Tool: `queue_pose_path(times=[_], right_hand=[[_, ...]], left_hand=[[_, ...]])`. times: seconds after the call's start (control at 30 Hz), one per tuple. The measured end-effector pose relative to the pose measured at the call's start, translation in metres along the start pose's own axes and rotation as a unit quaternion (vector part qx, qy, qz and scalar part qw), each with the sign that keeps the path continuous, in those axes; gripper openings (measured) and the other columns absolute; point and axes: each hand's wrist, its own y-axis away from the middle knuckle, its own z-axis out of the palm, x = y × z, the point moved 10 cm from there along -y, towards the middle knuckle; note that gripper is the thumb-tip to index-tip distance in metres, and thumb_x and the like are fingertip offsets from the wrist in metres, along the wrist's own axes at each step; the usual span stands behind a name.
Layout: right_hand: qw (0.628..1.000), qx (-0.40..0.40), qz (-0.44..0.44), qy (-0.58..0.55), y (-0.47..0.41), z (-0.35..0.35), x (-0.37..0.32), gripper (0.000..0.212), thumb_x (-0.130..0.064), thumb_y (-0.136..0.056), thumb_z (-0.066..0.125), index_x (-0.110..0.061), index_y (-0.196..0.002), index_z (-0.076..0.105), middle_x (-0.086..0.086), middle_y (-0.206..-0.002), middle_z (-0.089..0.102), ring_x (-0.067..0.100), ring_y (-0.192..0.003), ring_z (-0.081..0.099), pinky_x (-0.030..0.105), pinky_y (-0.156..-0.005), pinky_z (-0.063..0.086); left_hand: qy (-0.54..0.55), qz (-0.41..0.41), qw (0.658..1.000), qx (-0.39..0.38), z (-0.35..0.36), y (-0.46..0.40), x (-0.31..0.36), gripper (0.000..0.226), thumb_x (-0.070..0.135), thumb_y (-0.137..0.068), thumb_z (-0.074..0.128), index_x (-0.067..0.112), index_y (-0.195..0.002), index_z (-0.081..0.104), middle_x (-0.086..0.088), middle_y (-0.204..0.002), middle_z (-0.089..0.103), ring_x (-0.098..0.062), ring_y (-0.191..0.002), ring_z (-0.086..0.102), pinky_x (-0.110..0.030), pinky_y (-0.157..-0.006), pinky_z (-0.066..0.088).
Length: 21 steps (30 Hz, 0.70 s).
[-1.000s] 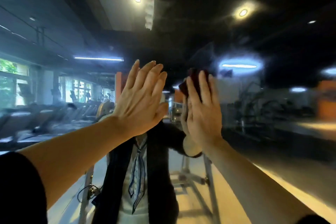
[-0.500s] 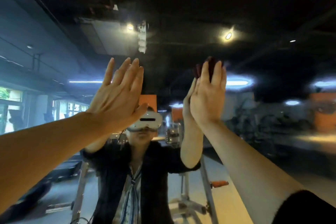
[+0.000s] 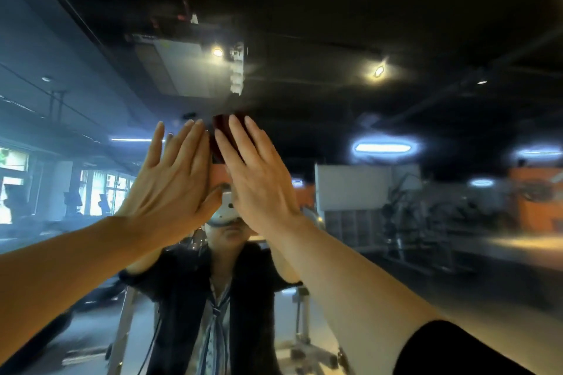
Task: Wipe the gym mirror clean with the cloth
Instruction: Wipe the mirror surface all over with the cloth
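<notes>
The gym mirror (image 3: 396,100) fills the whole view and reflects the dark ceiling and the room. My right hand (image 3: 259,179) lies flat with straight fingers and presses a dark red cloth (image 3: 220,134) against the glass; only the cloth's top and left edge show past the fingers. My left hand (image 3: 170,189) is raised beside it, fingers straight and together, its fingertips close to the cloth. Whether the left palm touches the glass cannot be told.
The mirror shows a person in a dark vest and striped scarf (image 3: 213,329) standing on a metal stepladder (image 3: 301,329). Gym machines (image 3: 426,222) and ceiling lamps (image 3: 379,71) appear in the reflection, with windows (image 3: 100,192) at the left.
Both hands came together toward the middle of the mirror. The right hand slid the cloth leftward, and the view tilted upward to the ceiling reflection.
</notes>
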Motion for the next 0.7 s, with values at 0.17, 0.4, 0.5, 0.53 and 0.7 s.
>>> queue_pose_path(times=[0.17, 0.4, 0.5, 0.53, 0.7], right_hand=[[0.985, 0.084, 0.137, 0.057, 0.060, -0.026, 0.106, 0.057, -0.022, -0.094, 0.060, -0.014, -0.149, 0.046, 0.011, -0.159, 0.037, 0.030, -0.150, 0.027, 0.048, -0.122, 0.023], [0.996, 0.080, 0.033, -0.026, 0.100, -0.010, 0.091, 0.059, -0.018, -0.097, 0.060, -0.014, -0.152, 0.039, 0.008, -0.163, 0.029, 0.027, -0.153, 0.020, 0.048, -0.119, 0.033], [0.993, 0.108, 0.037, -0.015, 0.121, -0.021, 0.128, 0.047, -0.021, -0.102, 0.052, -0.011, -0.147, 0.046, 0.012, -0.157, 0.039, 0.030, -0.148, 0.031, 0.051, -0.113, 0.042], [0.984, 0.138, 0.111, -0.018, 0.128, -0.029, 0.157, 0.044, -0.026, -0.106, 0.041, -0.008, -0.146, 0.047, 0.014, -0.156, 0.040, 0.032, -0.146, 0.032, 0.052, -0.113, 0.041], [0.935, 0.132, 0.329, -0.024, 0.109, -0.037, 0.234, 0.054, -0.024, -0.102, 0.033, -0.001, -0.150, 0.039, 0.023, -0.158, 0.030, 0.039, -0.148, 0.025, 0.048, -0.121, 0.026]], left_hand=[[-0.019, 0.069, 0.997, -0.002, 0.004, -0.013, 0.041, 0.079, 0.049, -0.092, 0.029, -0.009, -0.145, 0.041, -0.030, -0.153, 0.035, -0.044, -0.144, 0.033, -0.066, -0.117, 0.018], [0.001, 0.095, 0.995, 0.007, 0.001, -0.041, 0.104, 0.081, 0.049, -0.084, 0.034, -0.007, -0.142, 0.046, -0.025, -0.150, 0.043, -0.040, -0.142, 0.037, -0.064, -0.116, 0.023], [-0.005, 0.098, 0.995, -0.003, 0.005, -0.043, 0.109, 0.081, 0.050, -0.085, 0.036, -0.007, -0.142, 0.046, -0.025, -0.150, 0.043, -0.040, -0.141, 0.038, -0.064, -0.117, 0.022], [-0.009, 0.097, 0.995, -0.006, 0.007, -0.043, 0.109, 0.082, 0.051, -0.085, 0.036, -0.007, -0.143, 0.045, -0.026, -0.150, 0.043, -0.041, -0.141, 0.039, -0.063, -0.117, 0.021], [-0.026, 0.080, 0.996, -0.013, 0.008, -0.050, 0.097, 0.088, 0.058, -0.084, 0.036, -0.008, -0.142, 0.045, -0.028, -0.147, 0.045, -0.043, -0.138, 0.042, -0.064, -0.117, 0.019]])
